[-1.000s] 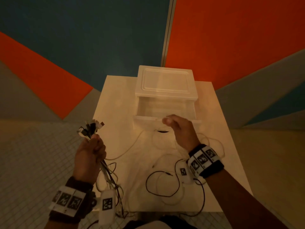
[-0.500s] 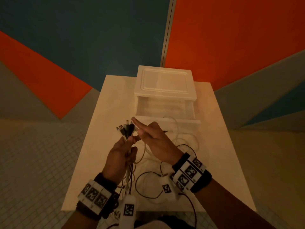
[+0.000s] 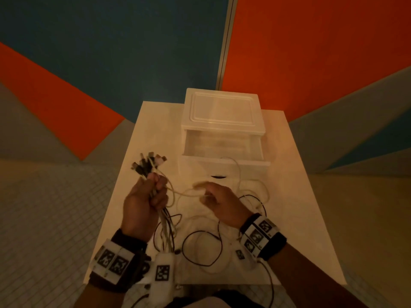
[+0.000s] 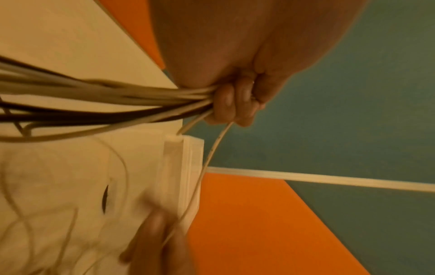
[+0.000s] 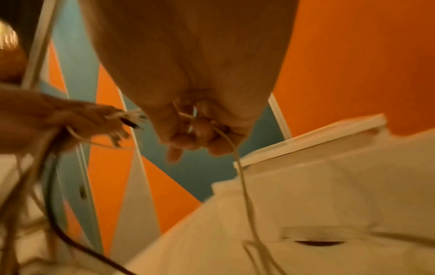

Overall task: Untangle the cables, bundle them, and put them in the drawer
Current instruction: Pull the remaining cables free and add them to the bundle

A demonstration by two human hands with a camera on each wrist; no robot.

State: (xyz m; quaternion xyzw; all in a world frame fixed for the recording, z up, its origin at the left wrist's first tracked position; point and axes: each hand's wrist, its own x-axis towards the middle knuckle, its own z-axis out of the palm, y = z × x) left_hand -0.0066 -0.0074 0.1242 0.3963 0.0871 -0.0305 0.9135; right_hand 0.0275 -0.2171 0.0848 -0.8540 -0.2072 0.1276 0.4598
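My left hand [image 3: 153, 192] grips a bunch of white and black cables [image 3: 165, 225] in its fist above the table's left part; their plug ends [image 3: 148, 163] fan out above the fist. The left wrist view shows the same cables [image 4: 141, 96] running into the curled fingers [image 4: 233, 104]. My right hand [image 3: 206, 192] pinches one white cable [image 3: 184, 193] that stretches from the left fist; in the right wrist view this white cable [image 5: 237, 158] hangs down from the fingers. The white drawer [image 3: 224, 166] stands pulled out of its box [image 3: 222, 112], and I see nothing inside it.
Loose black and white cable loops [image 3: 202, 247] lie on the white table [image 3: 300, 218] in front of the drawer. One white cable loop [image 3: 235, 170] rises against the drawer front. Tiled floor lies on both sides; a painted wall stands behind.
My right hand has drawn away to the right from the left fist, pulling one white cable out between the two hands. The left hand has shifted a little left with the bunch.
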